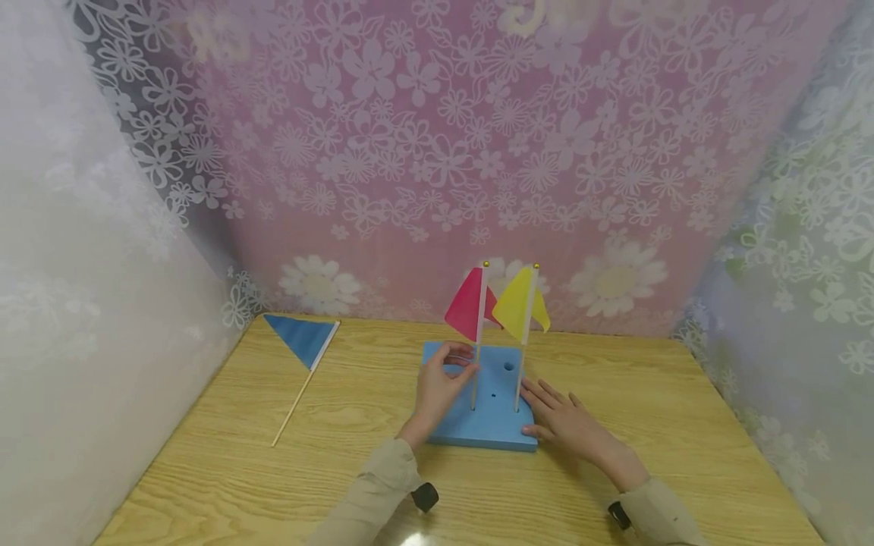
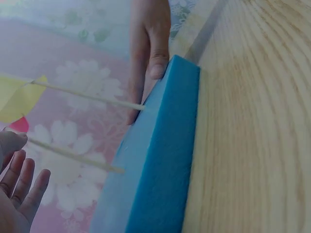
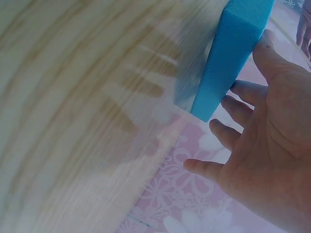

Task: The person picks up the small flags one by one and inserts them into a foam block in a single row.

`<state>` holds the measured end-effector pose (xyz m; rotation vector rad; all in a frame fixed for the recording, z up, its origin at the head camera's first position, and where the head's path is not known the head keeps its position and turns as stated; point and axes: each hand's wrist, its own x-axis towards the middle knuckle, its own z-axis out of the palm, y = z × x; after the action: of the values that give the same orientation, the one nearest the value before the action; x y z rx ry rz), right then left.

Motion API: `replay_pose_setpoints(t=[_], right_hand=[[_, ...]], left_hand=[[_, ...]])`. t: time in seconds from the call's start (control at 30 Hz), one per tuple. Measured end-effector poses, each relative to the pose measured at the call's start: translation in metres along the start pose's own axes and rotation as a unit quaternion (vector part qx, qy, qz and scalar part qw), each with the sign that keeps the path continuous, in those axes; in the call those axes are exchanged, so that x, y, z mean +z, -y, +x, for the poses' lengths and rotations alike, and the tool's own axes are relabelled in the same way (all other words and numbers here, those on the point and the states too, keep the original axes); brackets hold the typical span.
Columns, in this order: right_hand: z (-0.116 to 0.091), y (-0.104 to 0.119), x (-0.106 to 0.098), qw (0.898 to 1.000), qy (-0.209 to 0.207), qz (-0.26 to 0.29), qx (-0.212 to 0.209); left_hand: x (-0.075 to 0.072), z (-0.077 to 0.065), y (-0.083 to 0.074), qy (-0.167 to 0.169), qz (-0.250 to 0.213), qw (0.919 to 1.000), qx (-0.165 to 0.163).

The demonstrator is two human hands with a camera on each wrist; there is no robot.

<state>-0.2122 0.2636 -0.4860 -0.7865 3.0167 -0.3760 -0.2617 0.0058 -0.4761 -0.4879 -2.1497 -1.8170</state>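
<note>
A light blue foam block (image 1: 493, 426) lies on the table with a pink-red flag (image 1: 466, 305) and a yellow flag (image 1: 514, 306) standing in its holes. My left hand (image 1: 437, 392) pinches the wooden stick (image 2: 73, 155) of the pink-red flag between thumb and index finger, below the cloth; its other fingers are spread loosely. At the block's right side, my right hand (image 1: 572, 426) rests with extended fingers, thumb at the near corner. In the right wrist view its fingers (image 3: 238, 112) lie along the block's edge.
A blue flag (image 1: 303, 339) on a wooden stick lies flat at the left of the wood-grain table (image 1: 218, 455). Two more holes show in the block's top, one larger. Flower-patterned cloth (image 1: 410, 152) walls the back and both sides.
</note>
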Motion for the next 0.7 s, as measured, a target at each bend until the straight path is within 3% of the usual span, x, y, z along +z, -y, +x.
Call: replay_pose_setpoints(t=[0.3, 0.5, 0.7], right_hand=[[0.0, -0.002, 0.001, 1.0, 0.001, 0.003, 0.001], [0.001, -0.004, 0.003, 1.0, 0.005, -0.002, 0.006], [0.002, -0.004, 0.003, 1.0, 0.007, 0.002, 0.005]], left_hand=[[-0.046, 0.01, 0.009, -0.058, 0.01, 0.9983, -0.004], [-0.089, 0.012, 0.017, -0.099, 0.017, 0.9949, 0.003], [-0.136, 0.01, 0.025, -0.141, 0.06, 0.9882, 0.001]])
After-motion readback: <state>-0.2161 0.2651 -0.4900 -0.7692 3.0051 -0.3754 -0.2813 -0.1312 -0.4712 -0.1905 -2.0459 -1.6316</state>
